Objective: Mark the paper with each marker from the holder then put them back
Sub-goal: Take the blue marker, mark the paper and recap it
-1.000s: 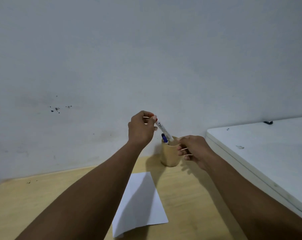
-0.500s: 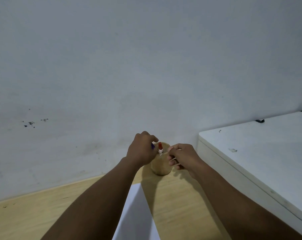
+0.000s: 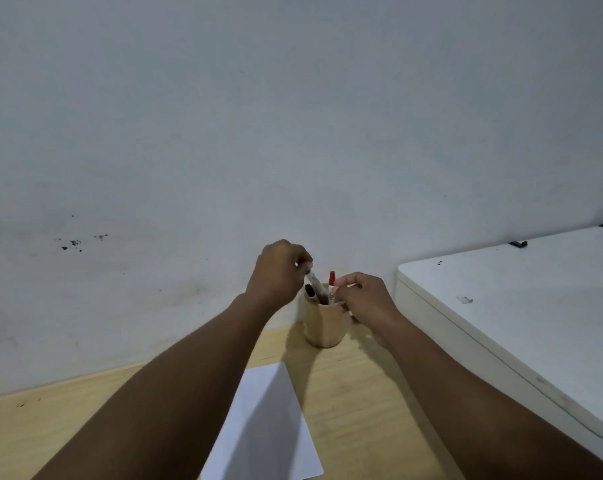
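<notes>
Pinching a marker point(image 3: 314, 280) in the holder point(image 3: 324, 325) — left hand point(image 3: 281, 271)

Both forearms reach forward, bare. The left hand point(image 3: 281, 271) is raised, fingers pinched closed – the right hand point(image 3: 365, 299) sits lower, fingers curled.

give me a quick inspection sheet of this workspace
surface: wooden table, bare apart from the job's things
job's things: holder upright near the wall; red marker and a dark marker stand in it; paper lies nearer the person, no marks visible on it
clutter: nothing seen
grippers: left hand grips a marker tilted into the holder; right hand rests against the holder's rim, grip unclear
cables: nothing seen
surroundings: white wall with dark specks at left; white table to the right, with small dark bits at its far edge
</notes>
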`<action>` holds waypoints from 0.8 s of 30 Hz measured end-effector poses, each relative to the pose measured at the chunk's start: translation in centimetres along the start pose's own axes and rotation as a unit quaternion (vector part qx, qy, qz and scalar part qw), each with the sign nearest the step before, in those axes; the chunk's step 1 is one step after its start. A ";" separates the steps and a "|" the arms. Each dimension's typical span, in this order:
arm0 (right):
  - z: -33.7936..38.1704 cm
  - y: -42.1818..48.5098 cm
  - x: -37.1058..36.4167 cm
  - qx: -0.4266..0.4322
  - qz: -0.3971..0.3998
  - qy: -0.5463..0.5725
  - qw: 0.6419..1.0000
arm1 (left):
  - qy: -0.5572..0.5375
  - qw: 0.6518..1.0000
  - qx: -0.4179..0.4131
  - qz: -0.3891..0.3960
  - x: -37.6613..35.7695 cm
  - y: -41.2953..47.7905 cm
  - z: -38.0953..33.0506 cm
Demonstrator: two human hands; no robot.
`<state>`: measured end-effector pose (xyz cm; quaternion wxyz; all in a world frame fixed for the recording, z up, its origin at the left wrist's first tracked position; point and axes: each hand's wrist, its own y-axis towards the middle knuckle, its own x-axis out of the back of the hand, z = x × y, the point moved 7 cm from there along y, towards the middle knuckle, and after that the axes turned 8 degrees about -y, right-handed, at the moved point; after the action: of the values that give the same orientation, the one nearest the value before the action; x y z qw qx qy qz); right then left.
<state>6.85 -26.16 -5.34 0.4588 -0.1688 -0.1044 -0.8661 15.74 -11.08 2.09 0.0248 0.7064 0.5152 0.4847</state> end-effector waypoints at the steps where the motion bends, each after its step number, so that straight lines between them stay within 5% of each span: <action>1: 0.9 -0.1 0.0 0.028 -0.017 -0.015 0.999 | -0.026 0.999 0.014 -0.019 1.4 0.2 -0.1; 5: 4.7 -1.1 -1.6 0.127 -0.019 -0.097 0.987 | -0.153 0.984 0.070 -0.060 7.1 0.2 -0.4; 11: 10.0 -3.8 -4.5 0.185 0.072 0.045 0.979 | -0.318 0.934 0.141 -0.077 13.4 -2.3 3.3; 16: 11.3 -5.3 -8.0 0.040 0.148 0.276 0.949 | -0.404 0.886 0.218 -0.071 16.3 -7.4 6.6; 24: 9.9 -10.2 -16.4 -0.099 0.199 0.397 0.890 | -0.422 0.844 0.281 -0.172 15.5 -15.6 10.5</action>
<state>8.91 -4.67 -2.84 0.6057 0.1278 0.2086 -0.7572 12.22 12.77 -1.53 0.1230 0.7194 0.6826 -0.0380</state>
